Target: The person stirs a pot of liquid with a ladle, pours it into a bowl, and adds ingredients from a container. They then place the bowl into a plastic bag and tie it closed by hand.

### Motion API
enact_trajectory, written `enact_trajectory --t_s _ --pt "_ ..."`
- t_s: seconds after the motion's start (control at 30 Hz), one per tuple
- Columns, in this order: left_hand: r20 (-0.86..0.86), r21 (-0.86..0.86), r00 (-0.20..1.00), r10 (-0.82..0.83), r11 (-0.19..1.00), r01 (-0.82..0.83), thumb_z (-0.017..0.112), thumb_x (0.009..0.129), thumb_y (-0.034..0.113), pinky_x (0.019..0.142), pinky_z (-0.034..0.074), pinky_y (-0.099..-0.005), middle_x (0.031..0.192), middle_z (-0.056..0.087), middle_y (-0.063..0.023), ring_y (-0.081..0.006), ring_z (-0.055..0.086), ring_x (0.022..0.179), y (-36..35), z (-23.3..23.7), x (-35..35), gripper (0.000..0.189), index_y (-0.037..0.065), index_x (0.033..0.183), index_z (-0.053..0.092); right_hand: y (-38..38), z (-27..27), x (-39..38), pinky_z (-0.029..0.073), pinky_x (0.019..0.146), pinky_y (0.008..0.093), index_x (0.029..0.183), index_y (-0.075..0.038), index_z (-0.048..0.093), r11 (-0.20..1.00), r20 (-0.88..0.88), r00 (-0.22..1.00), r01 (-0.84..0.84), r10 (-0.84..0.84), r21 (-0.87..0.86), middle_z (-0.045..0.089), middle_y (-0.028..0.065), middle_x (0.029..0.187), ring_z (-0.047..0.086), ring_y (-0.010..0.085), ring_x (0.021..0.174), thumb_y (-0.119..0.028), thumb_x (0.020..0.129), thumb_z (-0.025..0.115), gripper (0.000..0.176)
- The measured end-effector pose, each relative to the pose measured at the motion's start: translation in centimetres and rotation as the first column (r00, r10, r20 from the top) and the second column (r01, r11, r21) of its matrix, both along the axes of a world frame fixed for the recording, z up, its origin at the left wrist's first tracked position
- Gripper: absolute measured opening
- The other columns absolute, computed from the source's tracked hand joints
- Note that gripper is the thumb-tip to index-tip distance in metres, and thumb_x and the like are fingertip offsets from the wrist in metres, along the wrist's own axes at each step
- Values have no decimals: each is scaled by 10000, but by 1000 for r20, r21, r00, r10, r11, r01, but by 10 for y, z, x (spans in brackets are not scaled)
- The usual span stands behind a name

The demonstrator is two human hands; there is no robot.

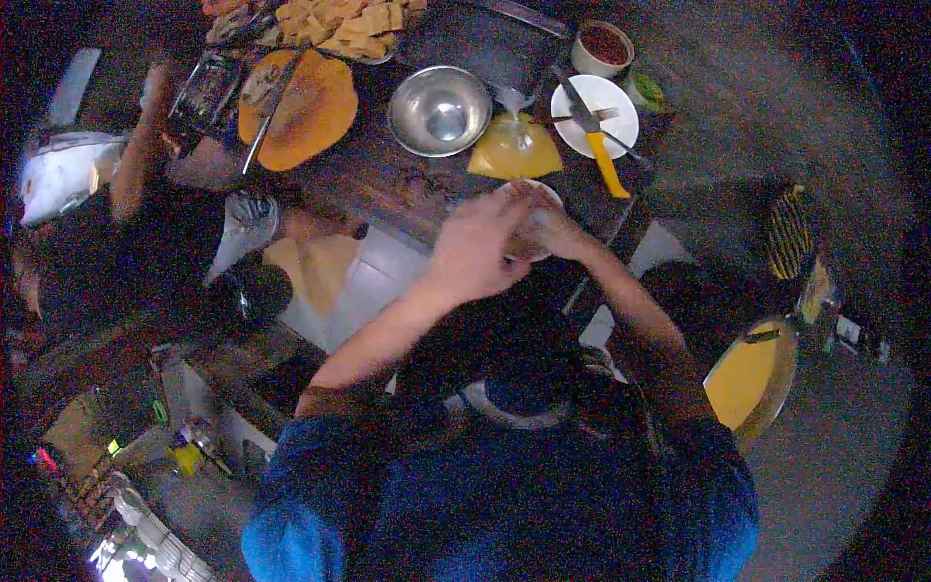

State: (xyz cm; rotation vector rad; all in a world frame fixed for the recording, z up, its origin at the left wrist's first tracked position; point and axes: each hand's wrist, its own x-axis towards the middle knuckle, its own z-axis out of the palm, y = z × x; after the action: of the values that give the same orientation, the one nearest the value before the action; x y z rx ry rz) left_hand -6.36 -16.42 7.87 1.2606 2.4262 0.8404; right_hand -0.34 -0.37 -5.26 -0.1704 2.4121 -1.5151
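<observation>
My left hand (472, 247) and my right hand (561, 231) meet over a white round dish (545, 190) near the table's front edge. Both hands have their fingers bent inward and close together, blurred and overlapping. Whatever lies between them is hidden. Just beyond the dish lies a tied clear plastic bag of yellow liquid (514, 147). An empty metal bowl (441, 111) sits to its left. A white plate (570, 97) on the right carries a yellow-handled knife (604, 160) and other cutlery.
At the back stand a cup of dark red grains (602, 48) and a heap of pale yellow pieces (354, 23). An orange round board (308, 109) with a knife (273, 112) across it is at left, near another person's arm (131, 179). A yellow-topped stool (747, 383) stands right.
</observation>
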Motion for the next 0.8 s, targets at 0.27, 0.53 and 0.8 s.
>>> enact_trajectory --t_s 0.27,0.53,0.8 --pt "209 422 976 53 896 -139 704 528 145 894 349 -362 1142 431 -139 -274 423 1076 25 -170 7 719 6 1149 371 1 2 -9 118 1013 410 1007 -112 578 969 -284 959 89 -20 231 362 78 1271 260 255 1214 -233 783 497 267" --pt "792 587 517 -325 640 -496 508 739 139 953 252 -427 1102 462 -121 -290 383 1097 64 -250 6 355 61 1083 469 -4 -19 -8 191 987 387 948 -74 594 942 -372 923 206 -97 264 412 89 1218 312 248 1180 -206 744 507 258" --pt "349 379 840 -416 882 279 511 794 251 985 179 -434 1164 431 -102 -275 316 1160 38 -148 -20 315 141 1088 491 31 31 28 355 832 325 1043 -57 472 757 109 765 644 -635 -107 502 72 971 459 194 942 -320 793 499 363"
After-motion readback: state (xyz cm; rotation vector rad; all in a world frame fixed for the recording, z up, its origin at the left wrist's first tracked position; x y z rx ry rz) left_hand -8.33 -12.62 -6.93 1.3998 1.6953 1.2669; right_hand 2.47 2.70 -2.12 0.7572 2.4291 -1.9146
